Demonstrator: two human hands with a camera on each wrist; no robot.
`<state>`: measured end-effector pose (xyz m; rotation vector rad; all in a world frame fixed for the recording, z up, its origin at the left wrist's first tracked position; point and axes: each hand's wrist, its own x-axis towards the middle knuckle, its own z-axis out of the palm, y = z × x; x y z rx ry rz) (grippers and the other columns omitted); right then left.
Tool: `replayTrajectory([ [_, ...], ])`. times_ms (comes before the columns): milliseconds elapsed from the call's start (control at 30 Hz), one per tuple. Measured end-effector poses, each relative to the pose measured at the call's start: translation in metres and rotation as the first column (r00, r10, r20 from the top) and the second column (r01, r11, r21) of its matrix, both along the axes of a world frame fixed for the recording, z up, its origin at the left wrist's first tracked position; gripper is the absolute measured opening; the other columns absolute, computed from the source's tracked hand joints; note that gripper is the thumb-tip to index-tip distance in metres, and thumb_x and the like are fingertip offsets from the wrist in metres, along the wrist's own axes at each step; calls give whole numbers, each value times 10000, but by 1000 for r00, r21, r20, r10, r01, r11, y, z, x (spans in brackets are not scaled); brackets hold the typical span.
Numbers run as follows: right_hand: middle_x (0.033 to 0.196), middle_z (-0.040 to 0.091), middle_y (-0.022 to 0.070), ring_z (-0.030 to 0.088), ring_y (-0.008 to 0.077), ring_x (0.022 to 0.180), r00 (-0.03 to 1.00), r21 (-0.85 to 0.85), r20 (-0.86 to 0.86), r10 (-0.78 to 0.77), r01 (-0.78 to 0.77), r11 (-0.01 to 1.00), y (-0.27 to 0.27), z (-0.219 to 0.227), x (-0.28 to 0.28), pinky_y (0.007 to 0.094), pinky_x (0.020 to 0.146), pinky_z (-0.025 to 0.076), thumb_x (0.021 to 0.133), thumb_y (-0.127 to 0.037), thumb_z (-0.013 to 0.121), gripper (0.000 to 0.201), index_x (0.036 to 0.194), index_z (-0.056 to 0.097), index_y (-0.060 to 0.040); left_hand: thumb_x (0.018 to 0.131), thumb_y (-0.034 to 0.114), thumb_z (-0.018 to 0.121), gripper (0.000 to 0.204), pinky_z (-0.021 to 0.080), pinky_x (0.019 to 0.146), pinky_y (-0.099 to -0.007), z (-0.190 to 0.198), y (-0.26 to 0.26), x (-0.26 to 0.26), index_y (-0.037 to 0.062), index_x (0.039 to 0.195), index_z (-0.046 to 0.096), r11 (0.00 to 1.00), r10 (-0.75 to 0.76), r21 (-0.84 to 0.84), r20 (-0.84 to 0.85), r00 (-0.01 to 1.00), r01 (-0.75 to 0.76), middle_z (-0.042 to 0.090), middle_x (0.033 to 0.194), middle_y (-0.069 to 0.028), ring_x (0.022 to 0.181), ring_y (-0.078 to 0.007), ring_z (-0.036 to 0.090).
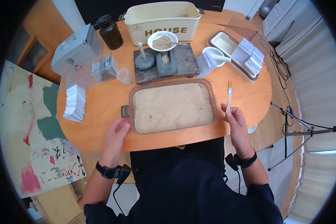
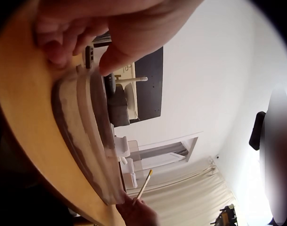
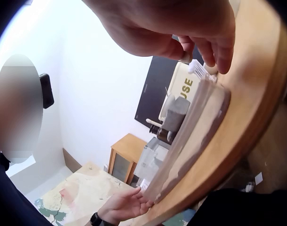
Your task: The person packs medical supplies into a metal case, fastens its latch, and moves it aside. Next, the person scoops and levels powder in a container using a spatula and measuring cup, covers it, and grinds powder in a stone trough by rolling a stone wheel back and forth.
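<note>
A clear-walled tray (image 1: 132, 108) of smoothed pale sand (image 1: 171, 106) lies at the table's front edge. My right hand (image 1: 235, 121) pinches the handle of a flat brush (image 1: 229, 98), bristles up, just right of the tray. At the tray's left front corner is my left hand (image 1: 117, 133), fingers relaxed and holding nothing; whether it touches the rim I cannot tell. In the left wrist view that hand (image 2: 110, 33) hangs near the tray (image 2: 87, 136), and the brush (image 2: 144, 184) shows far off. The right wrist view shows the right hand (image 3: 181, 28) above the tray's near end.
Behind the tray, a dark board (image 1: 188, 59) bears stone pieces and a white bowl (image 1: 162, 40), with a cream HOUSE bin (image 1: 138, 22) beyond. Folded papers (image 1: 75, 103), a small cup (image 1: 123, 76), clear box (image 1: 71, 76), brown bottle (image 1: 111, 34) and metal case (image 1: 76, 48) stand left; white containers (image 1: 224, 41) stand right.
</note>
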<state>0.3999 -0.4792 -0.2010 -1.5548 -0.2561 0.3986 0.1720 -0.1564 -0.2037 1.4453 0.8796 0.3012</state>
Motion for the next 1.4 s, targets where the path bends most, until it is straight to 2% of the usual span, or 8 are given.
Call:
replayTrajectory([
  [167,918,650,35,589,107,825,980,-334,187,73,-6,943,18,40,46,280,761,490,968,-104,575,92,967,590,-13,943,209,650,320,443,751,-234,4,59,15,59,1218,585,983,183,-19,80,980,-182,633,1067,-27,932,-114,575],
  [200,882,681,52,622,127,787,977,-366,167,132,-63,929,30,47,53,296,718,503,936,-117,612,111,930,616,-6,952,187,632,270,446,747,-245,9,72,28,62,1187,586,963,237,-186,257,937,-193,629,1041,-34,911,-126,573],
  [400,732,677,157,679,238,714,894,-619,355,273,6,785,116,44,88,354,667,530,843,-167,666,209,919,691,26,997,151,549,173,453,743,-279,18,111,82,32,1113,593,846,213,-499,639,739,188,631,998,-54,879,-158,575],
  [533,745,690,168,688,270,731,936,-623,234,263,-64,780,151,44,103,375,682,535,864,-165,647,204,925,691,25,1013,168,520,172,447,735,-279,28,106,92,41,1117,573,805,67,-453,710,701,382,610,986,-58,878,-156,559],
  [633,746,675,76,660,158,699,966,-623,118,232,-110,775,159,48,101,310,631,531,890,-143,662,181,938,672,31,1022,182,503,175,440,730,-280,16,110,90,47,1118,559,796,107,-459,749,654,395,579,972,-50,863,-154,532],
  [700,767,695,161,686,265,706,838,-646,475,270,124,753,157,46,96,380,672,534,896,-211,650,242,955,681,22,1023,169,492,176,436,732,-279,4,111,89,40,1130,548,773,126,-469,772,623,427,543,980,-53,863,-159,503],
  [800,769,694,143,685,245,710,789,-583,550,274,127,803,153,41,100,359,665,528,904,-243,662,266,969,678,14,1024,157,481,171,429,732,-277,-4,108,89,36,1134,532,752,146,-476,795,588,456,497,976,-53,857,-163,468],
  [1400,783,632,20,570,71,683,922,-400,324,213,-70,914,118,60,82,229,611,483,967,-190,618,215,975,657,21,1009,154,483,152,387,737,-282,-12,104,93,25,1086,508,694,102,-455,829,549,558,434,928,-37,845,-157,416],
])
